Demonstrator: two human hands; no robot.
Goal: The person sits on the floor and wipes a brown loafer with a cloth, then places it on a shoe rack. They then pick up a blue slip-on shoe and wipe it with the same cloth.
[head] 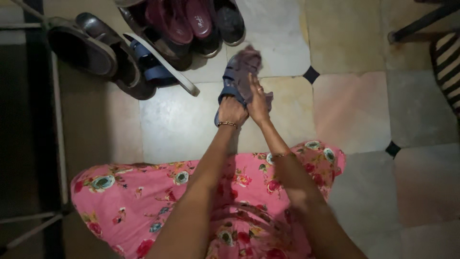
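Left hand (pixel 232 111) grips blue sandal (pixel 230 79) (right hand (pixel 258 103) presses purple cloth (pixel 249 62)).

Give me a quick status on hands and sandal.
Left hand grips blue sandal. Right hand presses purple cloth on it. Shoe pile close, upper left.
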